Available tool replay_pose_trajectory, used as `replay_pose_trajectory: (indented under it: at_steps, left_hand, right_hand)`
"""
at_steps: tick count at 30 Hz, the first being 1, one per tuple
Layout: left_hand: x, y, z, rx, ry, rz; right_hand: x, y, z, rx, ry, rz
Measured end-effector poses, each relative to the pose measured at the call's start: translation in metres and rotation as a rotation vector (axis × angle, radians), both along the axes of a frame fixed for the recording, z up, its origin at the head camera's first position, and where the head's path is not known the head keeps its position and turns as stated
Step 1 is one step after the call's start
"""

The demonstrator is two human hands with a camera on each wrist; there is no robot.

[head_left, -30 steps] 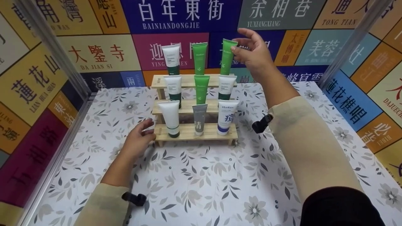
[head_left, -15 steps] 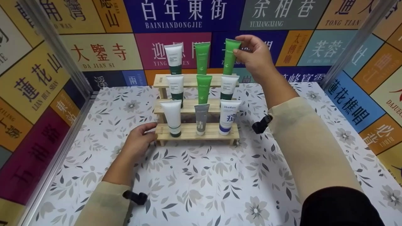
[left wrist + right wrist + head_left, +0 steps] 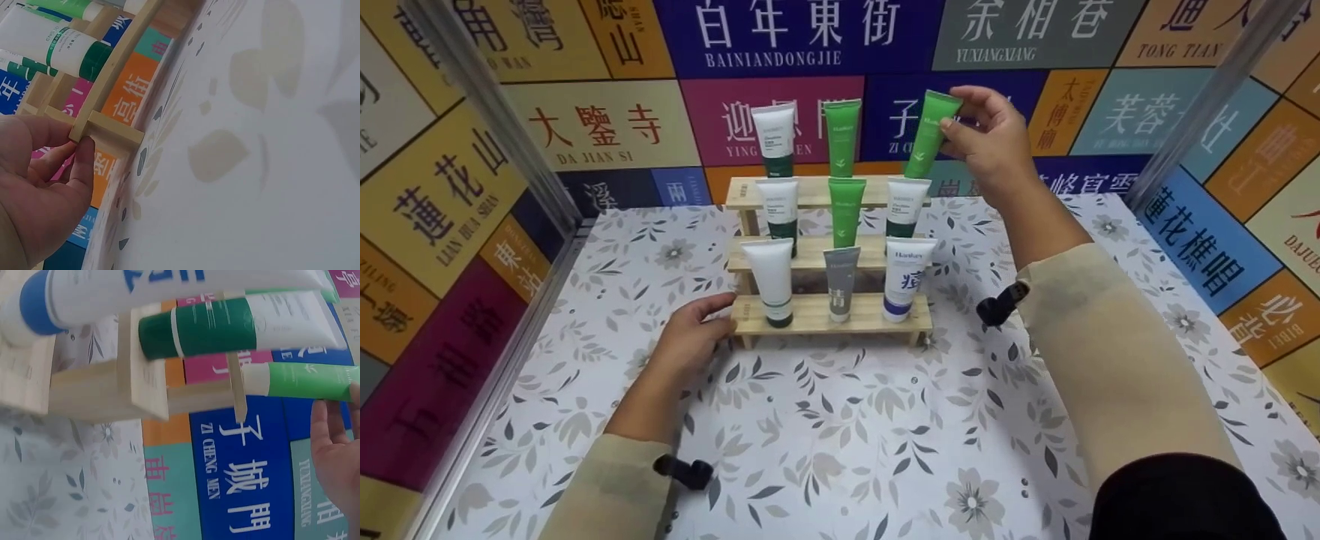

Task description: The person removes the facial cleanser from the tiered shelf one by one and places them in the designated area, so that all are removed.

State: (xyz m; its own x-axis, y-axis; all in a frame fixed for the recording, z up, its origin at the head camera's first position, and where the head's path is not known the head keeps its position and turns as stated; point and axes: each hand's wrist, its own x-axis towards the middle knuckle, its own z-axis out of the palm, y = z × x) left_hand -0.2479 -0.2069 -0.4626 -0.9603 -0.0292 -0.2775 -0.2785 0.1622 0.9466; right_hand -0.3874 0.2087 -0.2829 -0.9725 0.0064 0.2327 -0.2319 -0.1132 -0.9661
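A three-tier wooden display rack (image 3: 742,319) carries tubes on every step. My right hand (image 3: 990,139) pinches a green tube (image 3: 933,131) near its crimped top, at the right of the top step. That tube leans to the right; in the right wrist view its pale cap (image 3: 257,379) is at the step's edge. My left hand (image 3: 697,330) pinches the left end of the bottom step between thumb and finger, as the left wrist view shows at the wooden corner (image 3: 84,121). Another green tube (image 3: 842,139) and a white-and-green tube (image 3: 774,139) stand on the top step.
On the middle step are a white-and-green tube (image 3: 778,206), a green tube (image 3: 846,210) and another white-and-green tube (image 3: 907,204). The bottom step holds a white tube (image 3: 769,277), a grey tube (image 3: 838,281) and a white-and-blue tube (image 3: 907,277). A lettered wall (image 3: 607,124) stands behind the floral tabletop (image 3: 825,435).
My right hand has moved right, tipping the green tube from nearly upright to a rightward lean. My left hand has closed in on the bottom step's left end.
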Motion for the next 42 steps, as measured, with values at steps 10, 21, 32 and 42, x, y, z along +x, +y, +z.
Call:
replay_pose_trajectory:
  at_steps: [10, 21, 32, 42]
  left_hand:
    - [-0.001, -0.002, 0.002, 0.055, -0.007, 0.010]
    - [0.000, -0.002, 0.000, 0.029, -0.013, 0.012]
    - [0.001, -0.004, 0.002, 0.026, 0.009, -0.003]
    - [0.002, -0.003, -0.001, 0.024, -0.006, 0.006]
  right_hand:
    - [0.005, 0.039, -0.010, -0.088, -0.001, -0.017]
    - [0.014, 0.084, -0.056, -0.085, -0.081, -0.065]
    - [0.016, 0.108, -0.116, -0.070, -0.232, -0.089]
    - [0.011, 0.100, -0.152, -0.104, -0.371, -0.020]
